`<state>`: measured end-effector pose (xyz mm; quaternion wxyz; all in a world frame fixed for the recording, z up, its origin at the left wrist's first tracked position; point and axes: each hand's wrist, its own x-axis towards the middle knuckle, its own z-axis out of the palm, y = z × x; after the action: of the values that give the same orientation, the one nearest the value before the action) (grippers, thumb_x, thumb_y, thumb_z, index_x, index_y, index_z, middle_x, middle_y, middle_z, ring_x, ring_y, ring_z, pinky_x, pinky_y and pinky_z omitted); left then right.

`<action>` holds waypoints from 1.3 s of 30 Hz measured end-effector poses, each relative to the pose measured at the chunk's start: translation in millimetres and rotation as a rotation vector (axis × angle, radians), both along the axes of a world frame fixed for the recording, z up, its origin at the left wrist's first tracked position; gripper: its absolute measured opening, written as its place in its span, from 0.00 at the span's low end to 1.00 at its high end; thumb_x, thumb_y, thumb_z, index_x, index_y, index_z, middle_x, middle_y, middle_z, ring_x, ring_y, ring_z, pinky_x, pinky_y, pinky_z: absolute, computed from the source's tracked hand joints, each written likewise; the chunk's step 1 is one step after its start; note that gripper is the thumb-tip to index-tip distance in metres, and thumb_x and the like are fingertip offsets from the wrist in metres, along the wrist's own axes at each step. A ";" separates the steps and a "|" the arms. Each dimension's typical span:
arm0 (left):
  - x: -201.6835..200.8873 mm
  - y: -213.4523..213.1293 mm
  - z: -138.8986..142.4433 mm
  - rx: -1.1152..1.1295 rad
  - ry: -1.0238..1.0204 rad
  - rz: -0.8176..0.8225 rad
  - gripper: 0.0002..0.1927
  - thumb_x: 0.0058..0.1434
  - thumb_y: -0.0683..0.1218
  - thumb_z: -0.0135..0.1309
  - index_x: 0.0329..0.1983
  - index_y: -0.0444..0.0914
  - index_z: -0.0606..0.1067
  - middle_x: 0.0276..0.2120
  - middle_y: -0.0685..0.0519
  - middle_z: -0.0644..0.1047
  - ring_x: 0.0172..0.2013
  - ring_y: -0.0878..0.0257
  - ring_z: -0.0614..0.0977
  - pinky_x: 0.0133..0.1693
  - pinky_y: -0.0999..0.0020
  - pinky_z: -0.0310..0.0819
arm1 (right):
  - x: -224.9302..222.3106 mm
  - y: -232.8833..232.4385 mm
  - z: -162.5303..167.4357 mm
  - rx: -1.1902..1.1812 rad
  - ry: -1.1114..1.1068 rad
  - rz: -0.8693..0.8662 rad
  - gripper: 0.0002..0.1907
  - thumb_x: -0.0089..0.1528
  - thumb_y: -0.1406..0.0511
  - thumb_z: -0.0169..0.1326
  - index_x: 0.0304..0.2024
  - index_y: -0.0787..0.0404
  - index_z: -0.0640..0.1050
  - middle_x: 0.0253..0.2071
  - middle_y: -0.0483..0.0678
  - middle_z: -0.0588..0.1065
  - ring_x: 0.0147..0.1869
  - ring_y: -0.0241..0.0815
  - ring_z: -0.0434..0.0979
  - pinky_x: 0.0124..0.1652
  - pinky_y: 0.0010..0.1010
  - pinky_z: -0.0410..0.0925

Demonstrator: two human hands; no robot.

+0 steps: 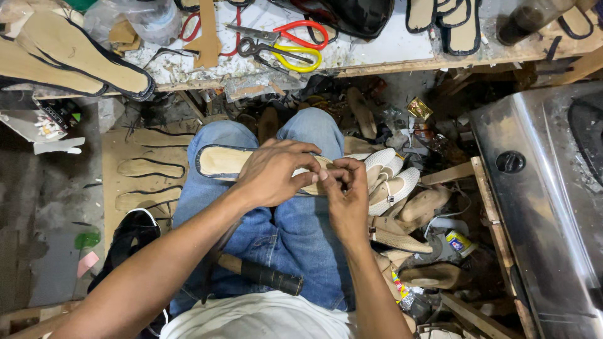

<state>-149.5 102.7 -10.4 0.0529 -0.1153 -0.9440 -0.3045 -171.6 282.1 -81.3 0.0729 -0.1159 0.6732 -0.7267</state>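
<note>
Both hands pinch the dark edging of a tan insole (221,161) lying across the person's lap: left hand (271,172) over its middle, right hand (346,191) working the end. Edging looks mostly wrapped; that end remains unfinished.

Littered workbench (389,50) with scissors (295,44), tan insoles (75,53), dark bottle (527,19).

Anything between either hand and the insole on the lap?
Nothing visible. The left hand lies directly over the tan insole resting across the jeans, and the right hand pinches at its edge with its fingers. The hands themselves hide the contact spot.
</note>
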 end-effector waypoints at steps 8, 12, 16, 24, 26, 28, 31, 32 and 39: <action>3.9 2.8 5.1 -0.051 0.027 0.006 0.09 0.62 0.51 0.56 0.42 0.45 0.80 0.49 0.58 0.80 0.52 0.58 0.78 0.52 0.58 0.66 | 24.0 6.2 22.6 0.204 0.212 -0.096 0.10 0.68 0.66 0.57 0.48 0.64 0.73 0.40 0.47 0.75 0.43 0.38 0.76 0.45 0.27 0.70; 6.5 4.9 3.1 -0.080 0.093 0.007 0.09 0.64 0.52 0.55 0.43 0.47 0.81 0.50 0.58 0.79 0.52 0.57 0.78 0.51 0.57 0.65 | 87.5 10.0 44.6 0.405 0.427 0.375 0.07 0.62 0.65 0.62 0.40 0.61 0.79 0.38 0.51 0.77 0.44 0.55 0.74 0.46 0.43 0.65; 9.0 5.9 -0.2 -0.093 0.101 0.002 0.09 0.64 0.52 0.55 0.43 0.47 0.81 0.51 0.58 0.79 0.52 0.57 0.78 0.52 0.57 0.66 | 122.3 -0.7 42.2 0.558 0.638 0.531 0.18 0.58 0.60 0.63 0.48 0.62 0.80 0.42 0.50 0.74 0.51 0.53 0.69 0.46 0.44 0.61; 4.0 3.0 4.9 -0.122 0.094 -0.016 0.09 0.62 0.53 0.56 0.41 0.48 0.82 0.52 0.57 0.79 0.52 0.57 0.78 0.50 0.57 0.65 | 113.7 16.2 48.0 0.463 0.614 0.602 0.22 0.65 0.63 0.60 0.63 0.55 0.78 0.44 0.49 0.74 0.53 0.49 0.71 0.50 0.43 0.63; 5.6 1.7 4.8 -0.134 0.075 -0.015 0.08 0.63 0.52 0.57 0.40 0.48 0.83 0.52 0.57 0.79 0.52 0.57 0.78 0.50 0.57 0.65 | 106.4 37.4 53.9 0.174 0.443 0.501 0.22 0.67 0.64 0.57 0.62 0.63 0.74 0.55 0.53 0.77 0.57 0.48 0.74 0.56 0.41 0.67; 8.3 -0.3 3.8 -0.141 0.069 -0.020 0.08 0.64 0.52 0.57 0.41 0.48 0.83 0.52 0.57 0.79 0.52 0.56 0.77 0.49 0.57 0.65 | 103.8 64.3 61.0 -0.053 -0.080 0.484 0.18 0.69 0.65 0.52 0.60 0.67 0.73 0.47 0.54 0.75 0.46 0.40 0.76 0.48 0.35 0.67; 10.3 -1.9 2.4 -0.122 0.042 0.001 0.09 0.61 0.52 0.57 0.42 0.49 0.84 0.51 0.58 0.79 0.51 0.57 0.78 0.49 0.57 0.66 | 97.7 72.9 59.6 -0.633 -0.358 0.307 0.18 0.78 0.61 0.48 0.62 0.70 0.70 0.30 0.52 0.75 0.24 0.39 0.71 0.23 0.29 0.68; 9.7 -2.5 1.8 -0.118 0.049 0.000 0.09 0.62 0.52 0.57 0.41 0.49 0.84 0.51 0.58 0.79 0.51 0.57 0.78 0.49 0.57 0.66 | 95.9 70.4 56.5 -0.527 -0.329 0.121 0.21 0.74 0.61 0.47 0.65 0.65 0.65 0.29 0.49 0.74 0.21 0.36 0.69 0.20 0.27 0.65; 5.3 -1.9 4.1 -0.120 0.060 -0.009 0.10 0.61 0.53 0.57 0.40 0.48 0.84 0.51 0.57 0.80 0.51 0.56 0.78 0.48 0.58 0.66 | 91.5 44.8 32.4 -0.037 -0.299 -0.163 0.30 0.70 0.63 0.45 0.74 0.59 0.61 0.22 0.40 0.64 0.18 0.28 0.58 0.16 0.21 0.55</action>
<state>-144.2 100.8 -6.3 0.0726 -0.1313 -0.9580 -0.2442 -80.2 326.9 -48.9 0.1107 0.0471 0.6485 -0.7516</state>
